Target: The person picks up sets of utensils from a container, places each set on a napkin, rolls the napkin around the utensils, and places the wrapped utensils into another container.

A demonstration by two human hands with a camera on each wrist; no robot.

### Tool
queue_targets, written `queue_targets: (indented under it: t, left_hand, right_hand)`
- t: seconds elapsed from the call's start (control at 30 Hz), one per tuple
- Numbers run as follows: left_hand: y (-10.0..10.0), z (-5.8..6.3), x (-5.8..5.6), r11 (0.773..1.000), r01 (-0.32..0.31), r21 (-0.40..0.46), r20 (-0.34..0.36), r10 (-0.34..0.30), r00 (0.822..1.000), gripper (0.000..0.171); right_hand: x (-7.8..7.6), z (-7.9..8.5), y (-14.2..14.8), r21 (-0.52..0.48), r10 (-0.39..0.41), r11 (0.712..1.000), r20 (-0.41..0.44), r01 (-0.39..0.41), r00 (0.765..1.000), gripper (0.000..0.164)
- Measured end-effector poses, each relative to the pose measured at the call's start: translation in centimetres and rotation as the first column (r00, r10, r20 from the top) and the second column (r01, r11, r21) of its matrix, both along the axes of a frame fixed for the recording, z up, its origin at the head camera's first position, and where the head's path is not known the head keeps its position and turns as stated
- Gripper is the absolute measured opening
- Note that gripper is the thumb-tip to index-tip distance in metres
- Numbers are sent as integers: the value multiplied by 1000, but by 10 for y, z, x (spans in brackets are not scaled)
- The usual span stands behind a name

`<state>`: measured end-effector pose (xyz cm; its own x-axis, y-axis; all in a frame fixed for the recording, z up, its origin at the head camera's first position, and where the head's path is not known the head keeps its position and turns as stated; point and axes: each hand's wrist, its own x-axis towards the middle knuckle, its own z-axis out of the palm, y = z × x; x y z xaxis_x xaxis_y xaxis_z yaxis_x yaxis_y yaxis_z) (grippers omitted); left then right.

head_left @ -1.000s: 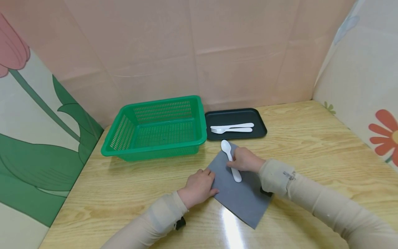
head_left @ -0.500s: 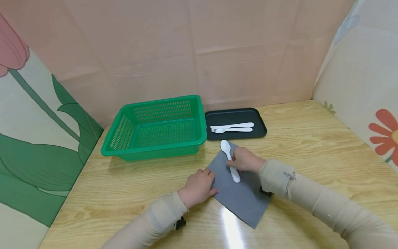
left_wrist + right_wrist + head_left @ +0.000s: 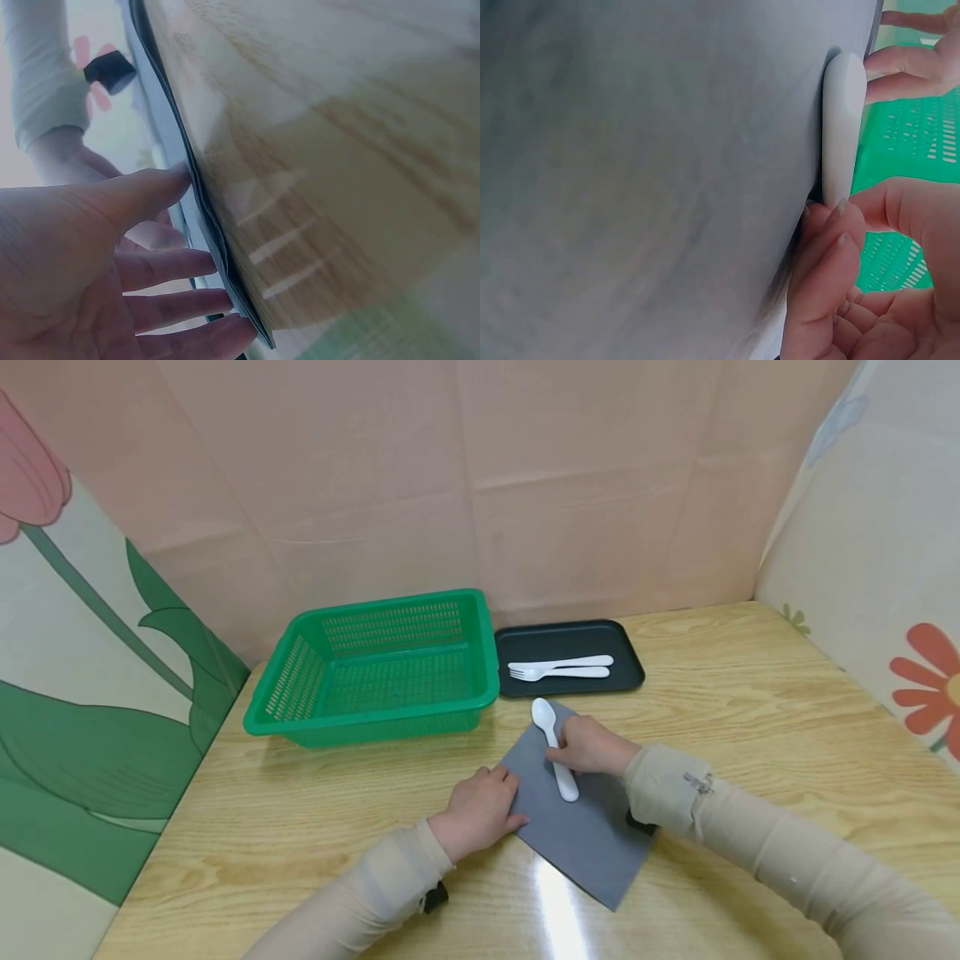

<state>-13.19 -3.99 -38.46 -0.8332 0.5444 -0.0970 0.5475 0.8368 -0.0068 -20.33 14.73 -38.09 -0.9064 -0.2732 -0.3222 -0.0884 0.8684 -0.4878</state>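
Observation:
A white plastic spoon (image 3: 566, 783) lies over a grey folded cloth (image 3: 577, 843), its bowl pointing away at the cloth's far corner. My right hand (image 3: 595, 745) pinches the spoon's handle between thumb and fingers. In the right wrist view, the handle end (image 3: 843, 112) rests on the grey surface just past the fingertips. My left hand (image 3: 482, 806) rests at the cloth's left edge. The left wrist view shows its thumb (image 3: 154, 191) and fairly straight fingers touching the layered cloth edge (image 3: 214, 229).
A green plastic basket (image 3: 375, 724) stands at the back left of the wooden table (image 3: 750, 693). Beside it, a black tray (image 3: 558, 639) holds a white knife (image 3: 592, 661) and a white fork (image 3: 573, 673). A pink sheet (image 3: 375, 485) hangs behind the table.
The spoon has turned slightly under my right hand, its handle end shifting a little left. My left hand and the cloth look unmoved.

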Motion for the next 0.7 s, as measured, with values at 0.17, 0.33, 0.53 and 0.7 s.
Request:
queue_targets:
  t: [0.17,0.33,0.53,0.7]
  left_hand:
    - [0,0,0,1000,-1,-6,2,1,1000,44]
    - [1,-1,-1,1000,-2,-9,3,2,1000,43]
    - [0,-1,-1,1000,0,-4,-1,0,1000,42]
    - [0,-2,-1,1000,3,-4,-3,-3,1000,43]
  right_hand:
    - [0,1,0,10,5,1000,3,-5,1000,32]
    - [0,0,-1,17,6,1000,6,-6,1000,32]
    - [0,0,-1,15,-4,1000,16,4,1000,32]
    - [1,0,-1,1,-2,1000,17,2,1000,33]
